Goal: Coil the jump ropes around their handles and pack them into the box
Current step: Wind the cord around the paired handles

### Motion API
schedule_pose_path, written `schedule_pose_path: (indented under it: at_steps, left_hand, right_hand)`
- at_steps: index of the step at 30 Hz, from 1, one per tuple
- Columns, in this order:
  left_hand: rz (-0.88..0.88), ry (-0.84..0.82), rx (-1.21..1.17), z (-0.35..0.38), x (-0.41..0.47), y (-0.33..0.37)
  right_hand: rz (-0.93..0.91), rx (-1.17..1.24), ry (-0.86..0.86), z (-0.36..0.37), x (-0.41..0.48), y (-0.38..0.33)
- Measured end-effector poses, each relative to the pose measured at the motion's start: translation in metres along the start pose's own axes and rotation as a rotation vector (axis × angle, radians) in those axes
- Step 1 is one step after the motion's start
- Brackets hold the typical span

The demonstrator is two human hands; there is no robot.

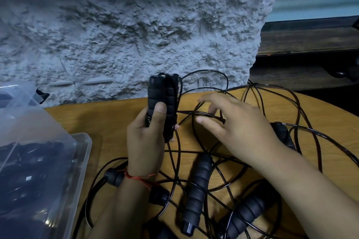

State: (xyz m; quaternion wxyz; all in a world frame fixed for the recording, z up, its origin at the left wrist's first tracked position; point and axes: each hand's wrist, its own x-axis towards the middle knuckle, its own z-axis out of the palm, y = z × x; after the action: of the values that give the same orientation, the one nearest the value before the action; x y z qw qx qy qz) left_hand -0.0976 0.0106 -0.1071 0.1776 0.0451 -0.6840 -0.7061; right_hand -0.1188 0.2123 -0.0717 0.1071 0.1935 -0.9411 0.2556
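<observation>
Ropes (pixel 248 211) are tangled together on the table (pixel 97 118), and that is your main risk. The cord trailing from the bundle (pixel 163 99) runs into crossing loops from other ropes, so you could easily take hold of a strand that is not its own. Winding that in would lock two ropes together. Pulling hard on a snagged loop could also drag a loose handle (pixel 196 186) across the table or off its edge.

The cord looks stiff and springy. If your thumb lifts, I would expect the turns already on the bundle to spring loose.

Your left hand (pixel 145 141) grips the bundle upright, thumb pressed on the front and fingers curled behind. The bundle is a pair of handles held side by side, with a few turns of cord round its lower part.

Your right hand (pixel 239 128) is just right of the bundle, fingers spread and nearly straight, over the loops. It has hold of nothing. It is blurred, so I cannot tell whether a fingertip touches a cord.

Several loose handles lie below the bundle, nearer to you, still uncoiled. Left of the bundle and lower stands the box (pixel 85 153), open, with dark ropes already inside.
</observation>
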Motion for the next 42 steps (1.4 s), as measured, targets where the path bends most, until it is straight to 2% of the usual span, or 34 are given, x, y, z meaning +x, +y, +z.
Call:
schedule_pose_path:
  at_steps: [4, 7, 9, 12, 16, 21, 24, 26, 30, 32, 37, 40, 42]
  left_hand:
    - [-0.041, 0.012, -0.052, -0.002, 0.003, -0.002]
    - [-0.056, 0.003, -0.08, -0.002, 0.003, -0.002]
    - [-0.05, -0.001, -0.09, -0.002, 0.004, -0.003]
    - [-0.024, -0.059, -0.053, 0.0, 0.002, -0.004]
    - [0.041, -0.165, -0.04, 0.006, 0.0, -0.004]
    - [0.041, -0.179, -0.047, 0.006, 0.0, -0.006]
    - [0.01, -0.135, -0.063, 0.004, 0.002, -0.008]
    - [0.044, -0.187, -0.004, 0.003, 0.003, -0.009]
    - [0.089, -0.329, 0.234, 0.004, -0.002, -0.008]
    - [0.145, -0.308, 0.303, 0.005, -0.004, -0.01]
    - [0.288, -0.1, 0.521, 0.008, -0.002, -0.014]
    - [0.268, -0.006, 0.588, 0.01, -0.001, -0.015]
    - [0.217, 0.0, 0.605, 0.01, 0.0, -0.015]
  right_hand:
    - [-0.148, -0.235, 0.13, 0.003, -0.001, 0.005]
    - [-0.153, -0.311, 0.099, 0.004, -0.002, 0.003]
    - [-0.103, -0.199, 0.057, 0.004, -0.001, -0.001]
    - [0.085, 0.214, -0.041, -0.003, 0.003, 0.0]
    - [0.19, 0.52, -0.041, -0.012, 0.008, 0.001]
    - [0.232, 0.592, -0.015, -0.011, 0.009, 0.003]
    - [0.202, 0.599, -0.14, -0.009, 0.005, -0.005]
    - [0.175, 0.569, -0.185, -0.004, 0.002, -0.012]
    - [0.184, 0.567, -0.165, -0.001, 0.001, -0.009]
    - [0.181, 0.558, -0.169, -0.002, 0.001, -0.007]
    - [0.085, 0.371, -0.202, 0.005, -0.004, -0.02]
    - [0.071, 0.35, -0.207, 0.004, -0.008, -0.026]
    - [0.043, 0.329, -0.19, 0.001, -0.009, -0.029]
